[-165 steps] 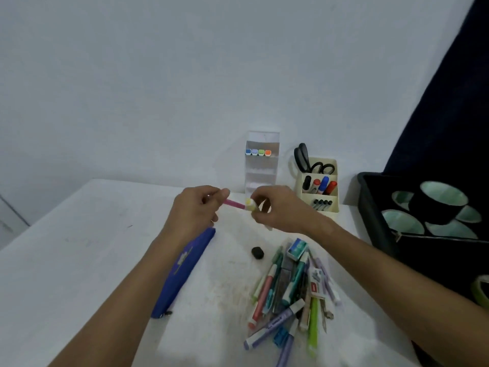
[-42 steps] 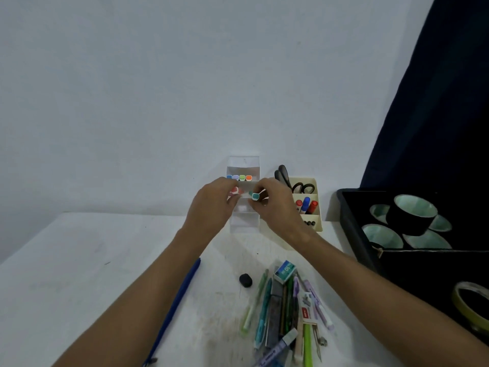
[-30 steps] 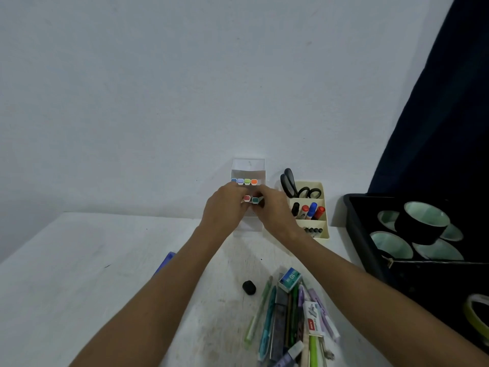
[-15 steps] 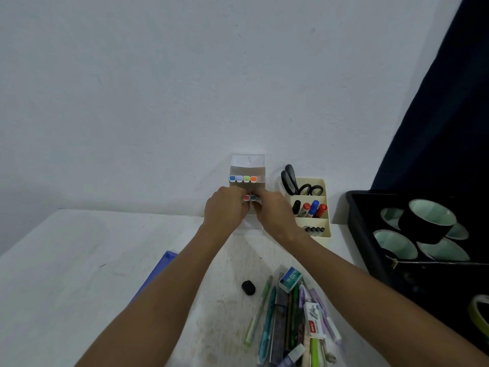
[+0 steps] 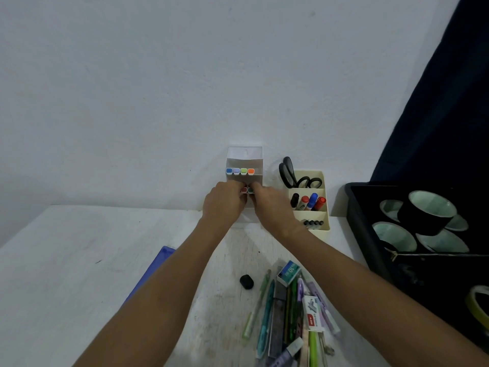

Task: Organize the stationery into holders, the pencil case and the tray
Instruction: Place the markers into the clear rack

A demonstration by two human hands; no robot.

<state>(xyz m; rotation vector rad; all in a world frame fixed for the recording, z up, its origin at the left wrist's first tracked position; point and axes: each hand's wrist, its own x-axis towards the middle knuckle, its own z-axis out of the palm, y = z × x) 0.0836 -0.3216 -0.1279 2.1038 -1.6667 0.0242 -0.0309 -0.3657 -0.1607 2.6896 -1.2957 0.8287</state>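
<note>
A clear tiered marker holder [image 5: 245, 157] stands against the wall, its top row filled with several coloured-cap markers [image 5: 240, 171]. My left hand [image 5: 225, 205] pinches a red-capped marker [image 5: 243, 190] and my right hand [image 5: 268, 205] a green-capped marker [image 5: 250, 190], both at the holder's second row. The marker bodies are hidden by my fingers. A blue pencil case [image 5: 156, 268] lies under my left forearm. Loose pens and markers [image 5: 285, 311] are piled at the front.
A cream desk organiser [image 5: 324, 207] holds scissors [image 5: 293, 173], markers and small pens. A black tray [image 5: 370, 247] on the right carries tape rolls [image 5: 426, 210]. A black eraser [image 5: 246, 281], a staple box [image 5: 288, 272] and yellow tape [image 5: 479, 305] lie nearby.
My hands carried the two markers from above the table up to the clear holder and pushed them into its second row. The view tilted upward towards the wall.
</note>
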